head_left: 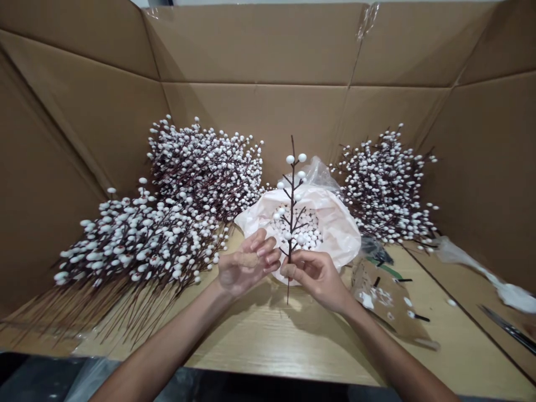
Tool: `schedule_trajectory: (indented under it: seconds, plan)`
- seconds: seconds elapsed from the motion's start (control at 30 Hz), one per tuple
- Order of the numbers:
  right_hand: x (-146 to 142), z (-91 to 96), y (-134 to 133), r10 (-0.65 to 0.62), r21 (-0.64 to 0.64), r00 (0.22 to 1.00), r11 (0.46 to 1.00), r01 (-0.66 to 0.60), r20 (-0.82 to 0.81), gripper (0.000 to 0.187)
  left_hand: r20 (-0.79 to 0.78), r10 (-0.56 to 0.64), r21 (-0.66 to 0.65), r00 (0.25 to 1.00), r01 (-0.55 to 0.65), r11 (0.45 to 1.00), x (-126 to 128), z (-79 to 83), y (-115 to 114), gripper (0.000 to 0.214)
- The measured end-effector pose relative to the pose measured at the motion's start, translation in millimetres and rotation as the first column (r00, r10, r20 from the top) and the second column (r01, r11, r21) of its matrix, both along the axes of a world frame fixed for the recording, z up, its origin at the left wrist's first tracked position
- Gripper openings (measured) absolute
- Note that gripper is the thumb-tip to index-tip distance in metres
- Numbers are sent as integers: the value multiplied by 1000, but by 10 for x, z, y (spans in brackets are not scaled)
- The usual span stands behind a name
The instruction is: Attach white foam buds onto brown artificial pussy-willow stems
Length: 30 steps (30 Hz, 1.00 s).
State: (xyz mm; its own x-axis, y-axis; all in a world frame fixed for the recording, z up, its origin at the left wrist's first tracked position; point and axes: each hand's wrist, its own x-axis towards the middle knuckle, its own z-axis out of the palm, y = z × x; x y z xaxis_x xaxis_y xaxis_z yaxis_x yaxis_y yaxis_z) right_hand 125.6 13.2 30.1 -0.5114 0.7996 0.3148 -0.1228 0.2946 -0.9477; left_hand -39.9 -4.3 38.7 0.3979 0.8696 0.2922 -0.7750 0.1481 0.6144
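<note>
My right hand (pixel 315 274) pinches the dark stem of a thin branch (pixel 292 206) that stands upright and carries a few white berries near its top. My left hand (pixel 247 263) is beside it, fingers curled toward the stem with the fingertips close to the right hand's; whether it holds anything is unclear. Just behind both hands lies an open pale plastic bag (pixel 335 223) with many loose white berries (pixel 301 226) inside.
Piles of finished white-berry branches lie at left (pixel 142 234), back left (pixel 205 167) and back right (pixel 385 184). Cardboard walls (pixel 259 50) enclose the wooden tabletop (pixel 268 340). A torn cardboard piece with scraps (pixel 385 301), crumpled plastic (pixel 506 290) and a dark blade-like tool (pixel 508 329) lie at right.
</note>
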Motion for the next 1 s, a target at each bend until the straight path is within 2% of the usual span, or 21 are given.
schedule_trajectory:
  seconds: [0.2, 0.37, 0.47, 0.53, 0.63, 0.77, 0.87, 1.0]
  plan:
    - [10, -66, 12, 16, 2, 1000, 1000, -16, -6, 21, 4, 0, -3, 1000, 0, 1000, 2, -13, -3, 35]
    - [-8, -51, 1, 42, 21, 999, 999, -41, -7, 22, 8, 6, 5, 1000, -6, 1000, 7, -21, -4, 31]
    - [-17, -46, -4, 42, 52, 999, 998, -42, 6, 24, -40, 82, -15, 996, -83, 996, -1, -11, 8, 32]
    - [-22, -56, -2, 30, 68, 999, 997, -32, 34, 23, -118, 168, 6, 979, -169, 986, -11, -4, 23, 44]
    - [-35, -82, 0, 23, 61, 995, 998, -29, 93, 20, -290, 308, 83, 906, -297, 951, -22, -1, 46, 50]
    - [-53, -105, -7, 22, 22, 987, 999, -26, 160, 18, -466, 440, 141, 768, -426, 893, -15, -9, 62, 30]
    - [-68, -122, -7, 11, 32, 979, 999, -18, 206, 16, -520, 532, 160, 668, -535, 829, -8, -21, 65, 21]
    - [-96, -151, 3, -2, 91, 973, 996, -20, 233, 16, -532, 575, 215, 622, -557, 802, 3, -49, 68, 18]
